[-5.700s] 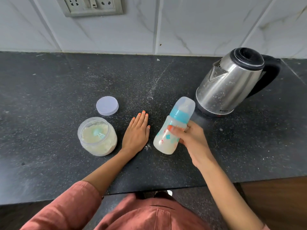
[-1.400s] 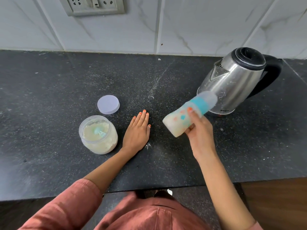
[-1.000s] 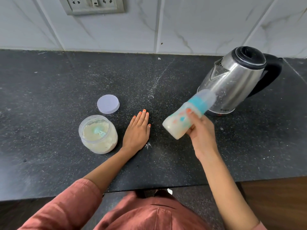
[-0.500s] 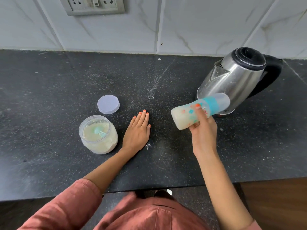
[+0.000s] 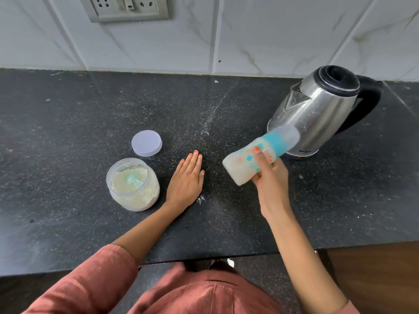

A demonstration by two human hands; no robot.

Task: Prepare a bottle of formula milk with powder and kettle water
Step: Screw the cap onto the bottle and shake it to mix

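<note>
Milky bottle (image 5: pixel 254 158) tilted in right hand (image 5: pixel 271 180), off counter (image 5: pixel 68 114).

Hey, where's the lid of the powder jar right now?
The round pale lilac plastic lid lies flat on the black counter, left of centre in the head view, just behind the open clear powder jar.

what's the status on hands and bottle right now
Right hand has a grip on the capped bottle, tilted in the air, milky inside. Left hand flat on the counter. Powder jar open. Nothing in the way.
</note>
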